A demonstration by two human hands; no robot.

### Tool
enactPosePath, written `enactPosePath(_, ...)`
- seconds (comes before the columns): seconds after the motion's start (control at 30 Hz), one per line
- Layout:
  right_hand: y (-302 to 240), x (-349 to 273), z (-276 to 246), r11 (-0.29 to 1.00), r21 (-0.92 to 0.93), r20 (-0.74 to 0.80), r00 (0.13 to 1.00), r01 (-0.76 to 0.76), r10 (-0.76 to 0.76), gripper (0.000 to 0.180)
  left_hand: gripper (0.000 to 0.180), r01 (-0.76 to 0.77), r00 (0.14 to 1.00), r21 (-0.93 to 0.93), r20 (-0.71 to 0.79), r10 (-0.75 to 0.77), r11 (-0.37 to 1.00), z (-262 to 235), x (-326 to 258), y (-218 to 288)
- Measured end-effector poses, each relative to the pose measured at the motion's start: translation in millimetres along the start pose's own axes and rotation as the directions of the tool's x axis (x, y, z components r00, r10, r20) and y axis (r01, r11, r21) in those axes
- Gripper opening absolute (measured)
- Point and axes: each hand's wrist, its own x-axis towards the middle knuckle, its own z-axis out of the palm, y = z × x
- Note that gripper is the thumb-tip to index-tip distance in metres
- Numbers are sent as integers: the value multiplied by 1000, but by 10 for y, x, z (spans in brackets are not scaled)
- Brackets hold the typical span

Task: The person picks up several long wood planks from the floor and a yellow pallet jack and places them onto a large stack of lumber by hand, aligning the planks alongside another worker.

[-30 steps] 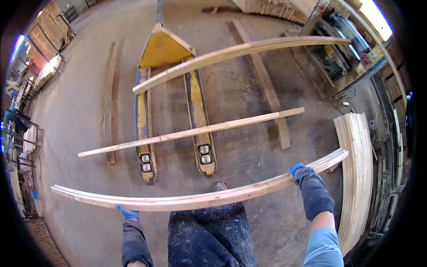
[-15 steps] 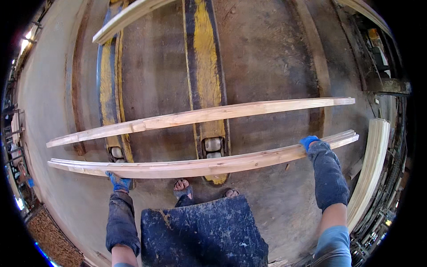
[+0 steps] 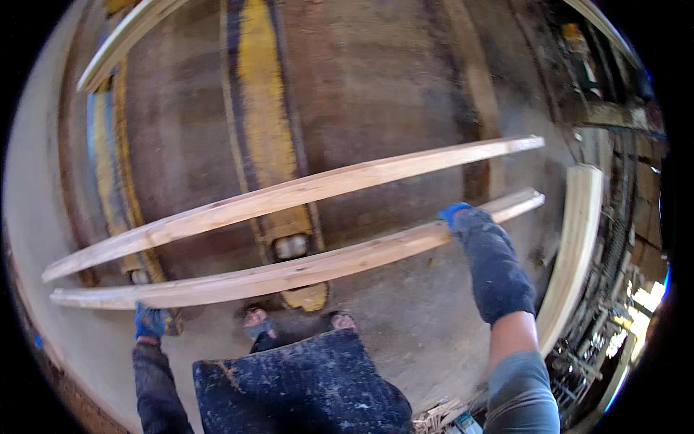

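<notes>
A long, pale wooden board or tight stack of boards (image 3: 289, 273) lies across the view in front of me, its right end farther away than its left. My left hand (image 3: 150, 320), in a blue glove, grips its near edge close to the left end. Toward the right end my right hand (image 3: 454, 213), also blue-gloved, is closed over it; the fingers of both hands are partly hidden by the wood. Just beyond runs a second long wooden board (image 3: 289, 195), roughly parallel and apart from the first, with neither hand on it.
Yellow and dark pallet-jack forks (image 3: 264, 108) with a roller (image 3: 290, 247) extend on the floor beneath the boards. More timber (image 3: 126, 40) crosses at the far left. A pale board stack (image 3: 575, 246) stands to the right, beside cluttered machinery. My sandalled feet (image 3: 259, 320) are below.
The whole view has turned and shifted, so both lengths of wood slant more steeply and the forks sit farther left. Both hands keep their hold on the near boards.
</notes>
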Motion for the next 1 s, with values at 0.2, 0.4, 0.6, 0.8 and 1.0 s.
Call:
enactPosePath(0.2, 476, 1, 750, 989, -73, -290, 952, -129, 103, 44, 35, 207, 978, -183, 18, -207, 961, 542, -262, -192)
enactPosePath(0.4, 88, -1216, 1163, 976, 110, -834, 517, -188, 193, 66, 39, 369, 764, 21, -576, -291, 929, 1189, -1561, -193)
enactPosePath(0.6, -1175, -3785, 2881, 511, 859, -336, 786, 30, 519, 67, 27, 359, 928, 610, -152, -340, 707, 1716, -2039, 601)
enactPosePath(0.8, -3895, -6490, 5245, -239, 900, 428, 841, -364, 332, 54, 28, 83, 942, 915, 58, -330, 396, 3454, -1302, 1314)
enactPosePath(1.0, -7365, -7308, 5738, -831, 427, 801, 577, -358, 162, 52, 36, -380, 815, 917, 394, -425, 123, 5129, -879, 1441)
